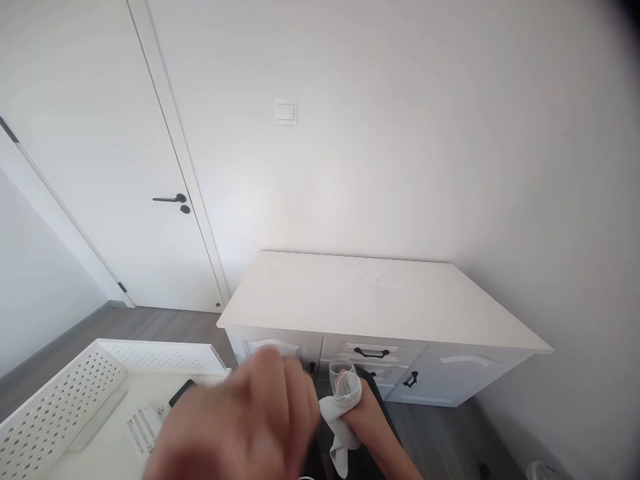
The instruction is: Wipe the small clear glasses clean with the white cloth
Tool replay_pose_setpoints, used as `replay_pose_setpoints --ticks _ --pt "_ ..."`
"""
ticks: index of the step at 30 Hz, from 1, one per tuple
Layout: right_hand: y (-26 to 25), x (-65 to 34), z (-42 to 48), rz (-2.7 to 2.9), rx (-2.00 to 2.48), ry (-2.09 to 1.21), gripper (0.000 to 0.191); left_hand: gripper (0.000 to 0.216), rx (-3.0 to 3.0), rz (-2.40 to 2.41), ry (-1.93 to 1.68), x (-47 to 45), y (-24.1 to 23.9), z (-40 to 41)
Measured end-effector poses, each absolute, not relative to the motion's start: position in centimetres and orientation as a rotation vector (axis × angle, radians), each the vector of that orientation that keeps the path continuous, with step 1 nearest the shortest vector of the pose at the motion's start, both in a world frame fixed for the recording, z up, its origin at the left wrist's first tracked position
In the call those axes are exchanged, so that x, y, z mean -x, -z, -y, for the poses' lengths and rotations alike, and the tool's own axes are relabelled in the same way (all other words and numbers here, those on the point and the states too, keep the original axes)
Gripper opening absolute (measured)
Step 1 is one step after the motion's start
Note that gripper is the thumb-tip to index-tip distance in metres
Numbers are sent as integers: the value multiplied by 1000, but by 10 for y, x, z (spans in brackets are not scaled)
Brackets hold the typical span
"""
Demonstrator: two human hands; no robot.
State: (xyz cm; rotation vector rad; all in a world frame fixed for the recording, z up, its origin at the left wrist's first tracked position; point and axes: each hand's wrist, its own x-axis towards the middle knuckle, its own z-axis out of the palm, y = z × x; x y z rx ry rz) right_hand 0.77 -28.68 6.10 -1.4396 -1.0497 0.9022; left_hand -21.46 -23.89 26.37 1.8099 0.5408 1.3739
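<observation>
My left hand [250, 413] is raised close to the camera, large and somewhat blurred. Its fingers are curled into a fist, and the inside of the fist is hidden. Lower down, my right hand [361, 408] grips a white cloth [340, 417] together with a clear drinking glass [341, 369]. Part of the cloth wraps around the glass and the rest hangs below the hand. The glass is tilted, and fingers show through or behind it.
A white cabinet [340, 300] with black handles stands against the wall. At lower left is a white tabletop [115, 407] with perforated side panels, bearing a dark phone-like object [181, 392] and a labelled packet [144, 430]. A door [100, 167] is at left.
</observation>
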Motion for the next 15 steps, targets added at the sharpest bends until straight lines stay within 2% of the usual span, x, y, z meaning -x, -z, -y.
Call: replay_pose_setpoints --ticks 6,11,15 --pt "-100 -18 266 1146 1416 -880 23 28 -1640 -527 -1225 143 -235 183" --pt "-145 -16 244 1332 1381 -847 20 49 -1620 -643 -1208 117 -201 164" --pt "-141 -9 236 1408 1280 -992 14 39 -1725 -526 -1038 118 -189 167"
